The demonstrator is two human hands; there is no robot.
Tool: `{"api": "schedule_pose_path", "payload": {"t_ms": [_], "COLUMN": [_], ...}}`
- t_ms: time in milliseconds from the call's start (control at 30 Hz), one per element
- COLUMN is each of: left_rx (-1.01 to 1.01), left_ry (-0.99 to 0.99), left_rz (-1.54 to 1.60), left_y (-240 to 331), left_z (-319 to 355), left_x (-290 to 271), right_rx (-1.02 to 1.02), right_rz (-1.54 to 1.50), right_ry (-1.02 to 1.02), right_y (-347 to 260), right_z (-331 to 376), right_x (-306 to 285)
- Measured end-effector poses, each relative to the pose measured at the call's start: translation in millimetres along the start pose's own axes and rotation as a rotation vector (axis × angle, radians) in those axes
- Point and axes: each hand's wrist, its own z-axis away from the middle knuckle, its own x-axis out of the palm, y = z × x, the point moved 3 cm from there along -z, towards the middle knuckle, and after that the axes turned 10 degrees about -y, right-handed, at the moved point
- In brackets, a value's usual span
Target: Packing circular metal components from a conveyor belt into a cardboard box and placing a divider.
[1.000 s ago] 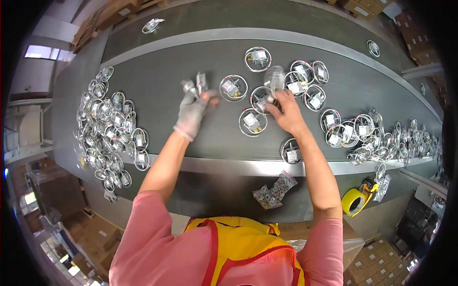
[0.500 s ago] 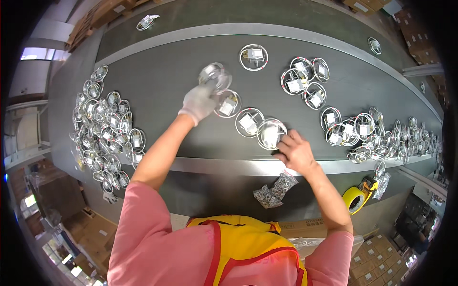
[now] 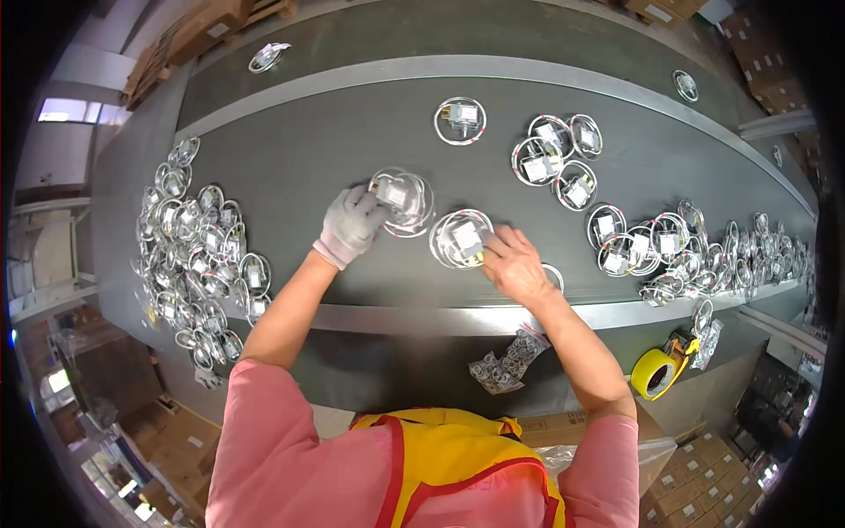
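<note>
We take the bag (image 3: 510, 361) of small rings, lying at the near side of the table (image 3: 308, 132), as our reference.

We find the left hand (image 3: 348, 227), in a pale glove, beyond the bag and well to its left. Its fingers are bent against the near-left edge of the left coil (image 3: 407, 201); as this coil is blurred, we cannot tell whether they grip it. The left coil, showing more than one ring, is likewise beyond the bag and to its left.

We find the bare right hand (image 3: 518, 268) directly beyond the bag. Its fingers touch the right edge of the right coil (image 3: 465, 238), beside its brass pins; the thumb is hidden, and we cannot tell whether they are clenched on it. The right coil shows several overlapping rings around a white-faced box and sits beyond the bag, slightly left.

We further record the lone coil (image 3: 460, 121) farther beyond the bag, to its left; the group of four coils (image 3: 576, 189) beyond it to the right; the left heap (image 3: 187, 211) well to its left; the right heap (image 3: 666, 244) beyond it, well right; and the yellow tape (image 3: 652, 373) to its right.
</note>
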Motion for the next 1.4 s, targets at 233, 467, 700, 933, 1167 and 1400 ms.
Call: {"api": "schedule_pose_path", "payload": {"t_ms": [233, 467, 700, 933, 1167, 1400], "left_rx": [-0.535, -0.539, -0.346, -0.394, -0.427, -0.389], "left_ry": [0.204, 0.624, 0.117, -0.123, 0.261, 0.216], "left_rz": [0.793, 0.904, -0.037, 0.079, 1.307, 1.228], "left_y": [-8, -26, 6, 4, 30, 38], "left_z": [-55, -111, -138, -156, -206, -176], "left_x": [-1, -6, 28, 17, 54, 50], "right_rx": [0.305, 0.730, 0.968, 0.846, 0.765, 1.100], "right_rz": [-0.303, -0.408, -0.185, -0.509, -0.320, -0.404], "right_ry": [0.046, 0.672, 0.644, 0.933, 0.509, 0.536], "right_y": [3, 60, 113, 171, 190, 135], "right_z": [-11, -7, 23, 25, -5, 38], "right_x": [13, -66, -65, -85, -79, -88]}}
